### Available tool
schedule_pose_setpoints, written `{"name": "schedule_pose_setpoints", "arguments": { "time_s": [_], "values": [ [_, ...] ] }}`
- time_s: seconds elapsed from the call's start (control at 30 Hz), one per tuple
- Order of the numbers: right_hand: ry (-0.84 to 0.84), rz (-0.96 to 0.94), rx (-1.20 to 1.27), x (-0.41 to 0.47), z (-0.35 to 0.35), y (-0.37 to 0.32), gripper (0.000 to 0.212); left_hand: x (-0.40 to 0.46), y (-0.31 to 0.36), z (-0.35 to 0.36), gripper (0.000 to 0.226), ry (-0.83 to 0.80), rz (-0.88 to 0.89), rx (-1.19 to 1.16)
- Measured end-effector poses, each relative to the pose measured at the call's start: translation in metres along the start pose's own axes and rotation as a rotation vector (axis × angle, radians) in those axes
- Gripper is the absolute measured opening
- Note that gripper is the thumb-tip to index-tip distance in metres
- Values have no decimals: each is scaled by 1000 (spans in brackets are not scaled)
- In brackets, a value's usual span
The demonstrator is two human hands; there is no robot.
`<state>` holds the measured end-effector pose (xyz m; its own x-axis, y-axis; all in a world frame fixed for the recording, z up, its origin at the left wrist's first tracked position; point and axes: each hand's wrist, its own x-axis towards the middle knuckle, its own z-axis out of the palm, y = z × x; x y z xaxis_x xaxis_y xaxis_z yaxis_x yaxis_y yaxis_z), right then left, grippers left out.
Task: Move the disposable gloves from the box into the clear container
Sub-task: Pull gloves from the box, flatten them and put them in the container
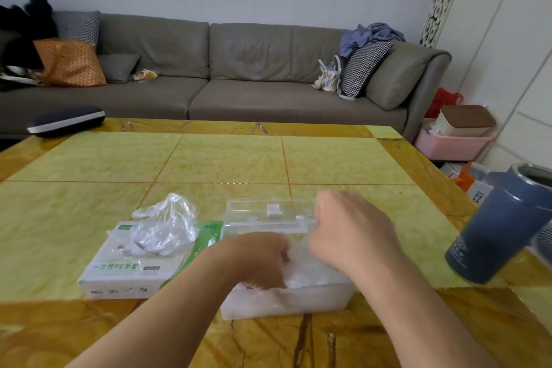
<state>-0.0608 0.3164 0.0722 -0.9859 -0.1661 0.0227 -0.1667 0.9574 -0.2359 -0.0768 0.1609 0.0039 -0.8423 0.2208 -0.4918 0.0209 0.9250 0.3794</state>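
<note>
A white and green glove box point(119, 273) lies on the table at the left, with crumpled clear gloves point(167, 227) sticking up out of its top. To its right stands the clear container point(286, 303), its lid point(270, 212) tipped open at the back. A pile of clear gloves point(304, 275) fills the container. My left hand point(260, 260) is down inside it with fingers curled into the pile. My right hand point(352, 236) hovers over the container's right side, fingers bent onto the gloves near the lid hinge. Both hands are blurred.
A blue insulated cup point(495, 227) stands on the table at the right, close to my right forearm. A dark glasses case point(65, 121) lies at the far left edge. The yellow marble table point(268, 158) reaches back to a grey sofa point(209, 69).
</note>
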Motion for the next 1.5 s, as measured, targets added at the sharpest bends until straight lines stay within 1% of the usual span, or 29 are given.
{"name": "schedule_pose_setpoints", "arguments": {
  "time_s": [0.03,0.07,0.13,0.17,0.2,0.23,0.3,0.4,0.47,0.53,0.6,0.63,0.7,0.73,0.8,0.83,0.9,1.0,1.1,1.17,1.23,1.3,1.33,1.37,1.4,1.43,1.5],
  "values": [
    [17,-43,87,1,2,-4,14,0,0,0,30,5,5,21],
    [-8,-81,171,2,7,-8,19,0,1,1,22,13,16,48],
    [-157,-102,251,6,21,-15,27,-1,3,2,28,13,38,99],
    [-231,-94,229,7,28,-16,22,-1,3,3,24,20,49,106],
    [-287,-93,180,8,35,-16,15,-1,3,3,15,27,53,100],
    [-325,-97,127,9,40,-14,17,-2,4,3,8,31,57,83],
    [-374,-96,44,12,49,-8,26,-2,2,3,22,42,65,58],
    [-384,-65,-17,20,60,1,23,-2,1,2,28,15,76,15],
    [-402,-34,-25,22,60,2,27,-5,2,-1,32,11,74,5],
    [-450,-11,-36,23,59,0,29,-9,4,-3,32,12,39,31],
    [-509,28,-62,27,61,-2,38,-15,6,-5,38,16,0,120],
    [-541,51,-78,30,62,-3,42,-16,7,-5,35,23,-14,175],
    [-587,85,-107,35,66,-6,52,-17,9,-5,20,39,-48,244],
    [-593,99,-128,36,66,-7,55,-18,12,-6,22,41,-81,251],
    [-562,110,-173,33,66,-9,52,-20,16,-8,27,7,-122,253],
    [-534,107,-185,32,66,-8,49,-22,19,-10,24,-10,-124,251],
    [-515,113,-189,28,64,-8,38,-26,26,-14,10,-52,-129,268],
    [-556,138,-196,28,59,-13,27,-31,33,-18,28,-99,-120,322],
    [-570,138,-217,26,57,-16,30,-35,33,-21,29,-105,-121,310],
    [-564,152,-211,24,53,-17,36,-38,30,-18,23,-48,-104,286],
    [-575,172,-204,22,49,-20,46,-45,24,-14,17,55,-76,251],
    [-632,152,-256,22,49,-23,66,-58,16,-10,14,193,-4,178],
    [-638,122,-293,23,51,-23,71,-66,12,-9,17,266,51,142],
    [-599,105,-305,21,53,-23,66,-73,8,-9,23,341,107,109],
    [-528,118,-287,18,51,-25,53,-80,0,-9,27,425,155,66],
    [-430,116,-257,14,50,-25,41,-86,-8,-10,26,522,194,13],
    [-273,87,-264,4,43,-30,33,-93,-29,-14,18,758,225,-95]
  ]
}}
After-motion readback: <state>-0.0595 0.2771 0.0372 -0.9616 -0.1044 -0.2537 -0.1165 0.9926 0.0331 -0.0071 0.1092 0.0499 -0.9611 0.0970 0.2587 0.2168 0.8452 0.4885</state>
